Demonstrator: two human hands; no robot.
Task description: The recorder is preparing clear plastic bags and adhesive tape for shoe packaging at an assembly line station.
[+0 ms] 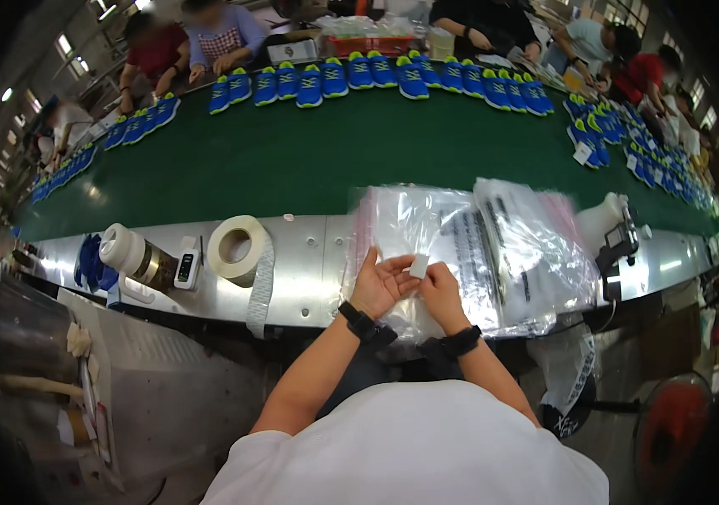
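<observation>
Between the finger and thumb of my right hand [442, 296] is a small white label [419, 266], so that hand is closed on it. My left hand [381, 288] is turned palm up with its fingers stretched out, and the fingertips come close to the label; whether they touch it I cannot tell. Both hands are over a pile of clear plastic bags [393, 220] with a pinkish edge. A second pile of clear bags [536, 252] overlaps it on the right. To the left lies a roll of white labels [252, 268], its loose strip hanging over the table edge.
A green conveyor belt [292, 160] carries rows of blue shoes [336, 77] along its far side. Left of the roll are a small white device [188, 265] and a white-lidded bottle [136, 257]. A grey-black device [619, 240] stands right. Several people work across the belt.
</observation>
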